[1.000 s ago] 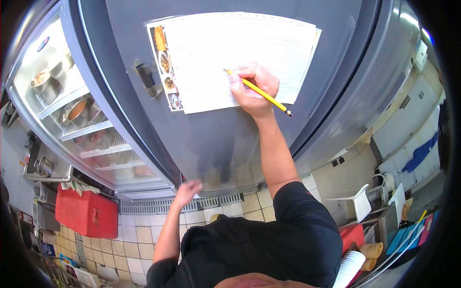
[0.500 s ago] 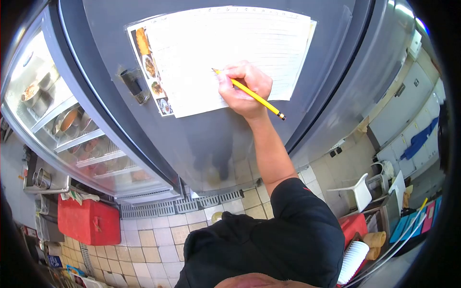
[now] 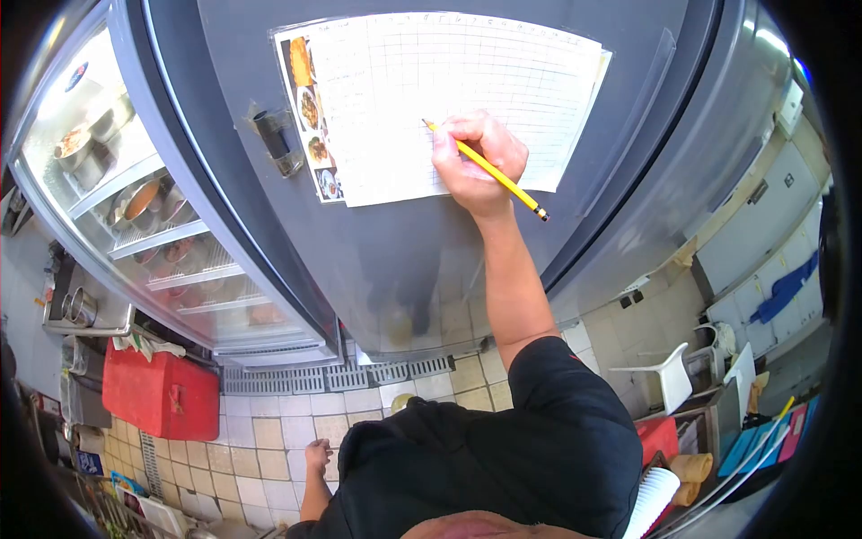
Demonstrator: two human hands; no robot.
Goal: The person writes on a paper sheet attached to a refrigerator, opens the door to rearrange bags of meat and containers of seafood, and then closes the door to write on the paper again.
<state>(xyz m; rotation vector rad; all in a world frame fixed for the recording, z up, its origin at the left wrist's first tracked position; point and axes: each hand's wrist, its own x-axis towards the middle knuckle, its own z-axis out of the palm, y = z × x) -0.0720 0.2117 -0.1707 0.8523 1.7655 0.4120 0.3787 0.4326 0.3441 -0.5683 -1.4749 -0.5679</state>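
Up against the grid sheet [image 3: 404,90] on the fridge door [image 3: 404,260], right hand [image 3: 474,166] pinches a yellow pencil [image 3: 505,181] w/ fingers closed round its upper part. Tip points up-left onto the sheet, dark end sticks out lower-right. Left hand [image 3: 316,455] hangs low; grip can't be told.

A yellow pencil [image 3: 507,184] is slanting in the right hand [image 3: 476,166], dark end lowest — its tip is touching a white gridded sheet [image 3: 404,81] hanging flat on the grey door [image 3: 404,260], food photos [image 3: 310,108] lining its left edge.
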